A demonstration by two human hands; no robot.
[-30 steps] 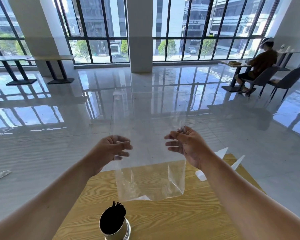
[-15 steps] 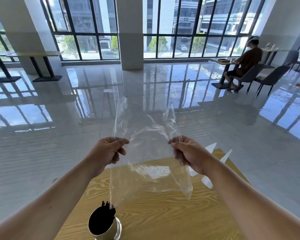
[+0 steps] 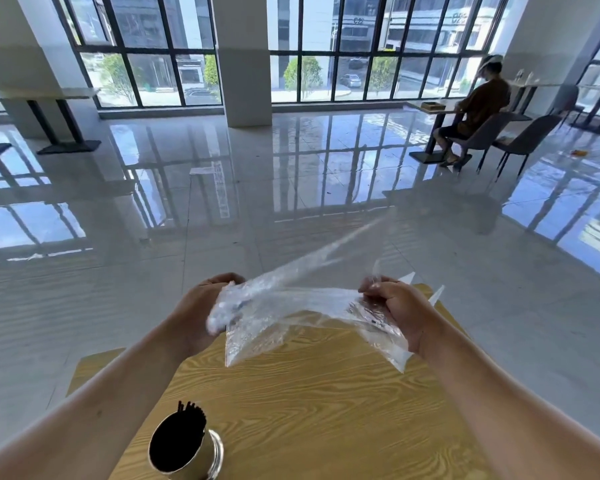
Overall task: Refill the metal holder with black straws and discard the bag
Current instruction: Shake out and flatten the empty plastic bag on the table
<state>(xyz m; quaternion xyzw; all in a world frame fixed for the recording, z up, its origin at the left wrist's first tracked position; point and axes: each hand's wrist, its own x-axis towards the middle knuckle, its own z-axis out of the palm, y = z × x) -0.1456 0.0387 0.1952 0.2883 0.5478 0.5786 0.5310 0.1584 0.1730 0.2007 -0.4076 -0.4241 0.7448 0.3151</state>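
An empty clear plastic bag [image 3: 291,313] is stretched and crumpled between my two hands above the far part of the wooden table [image 3: 326,403]. My left hand [image 3: 194,313] clutches the bag's left end, and my right hand [image 3: 395,306] grips its right end. One corner of the bag flaps up and away to the right. The metal holder [image 3: 201,455] stands at the table's near edge, below my left forearm, packed with black straws [image 3: 181,434].
Two white pointed pieces [image 3: 433,296] poke out behind my right hand at the table's far right corner. A person [image 3: 478,102] sits at a table with grey chairs [image 3: 523,140] at the far right. Dark-legged tables [image 3: 59,126] stand at the far left on the glossy floor.
The bag hung flat and upright between my hands; now both hands have bunched it into a crumpled, sideways strip. My hands sit lower in view and the holder appears closer.
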